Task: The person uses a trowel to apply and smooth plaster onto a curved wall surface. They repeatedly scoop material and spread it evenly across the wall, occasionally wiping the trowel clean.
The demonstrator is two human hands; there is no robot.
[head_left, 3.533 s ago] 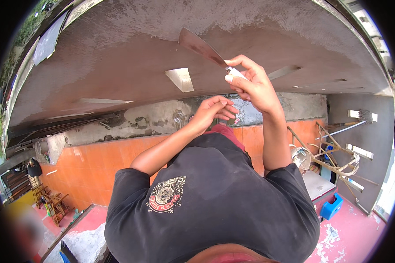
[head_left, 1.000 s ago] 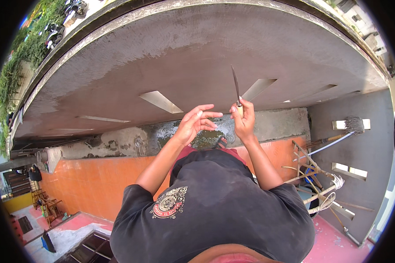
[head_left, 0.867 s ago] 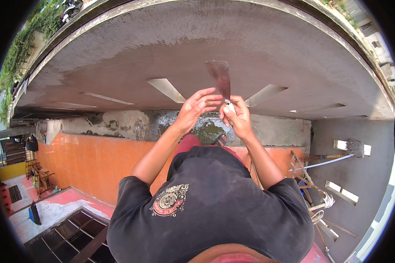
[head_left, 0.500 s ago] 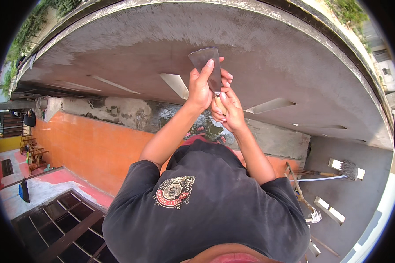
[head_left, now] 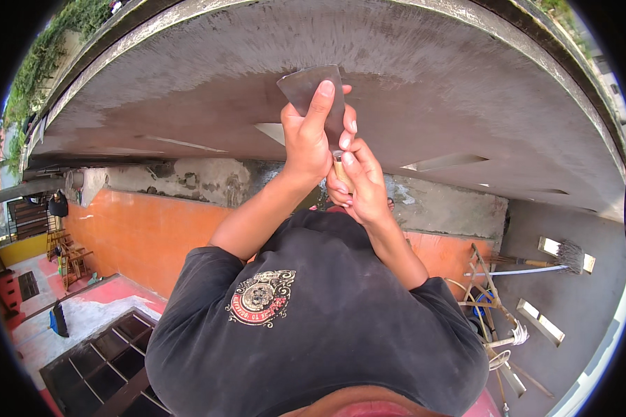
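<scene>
A putty knife with a wide, dark metal blade (head_left: 320, 78) and a pale wooden handle (head_left: 341, 167) is held out in front of my chest, blade pointing away. My left hand (head_left: 309, 139) grips the blade, its thumb lying flat on the upper face and the fingertips showing past the right edge. Just nearer to me, my right hand (head_left: 364, 182) is closed around the handle, with the thumb close to the collar. Beyond the blade stands a grey plastered wall (head_left: 431, 76), patchy in tone, with slanted slot openings low down.
An orange wall (head_left: 132, 229) runs along the left. On the right, a broom (head_left: 570, 257) and sticks (head_left: 487, 292) lean by a grey wall with pale slots (head_left: 540, 322). Wooden chairs (head_left: 68, 257) stand far left, above a dark window grid (head_left: 104, 361).
The putty knife has tilted, its blade shifting slightly left and farther out. Both hands keep their hold. The whole view has turned a little, moving the surroundings to the right.
</scene>
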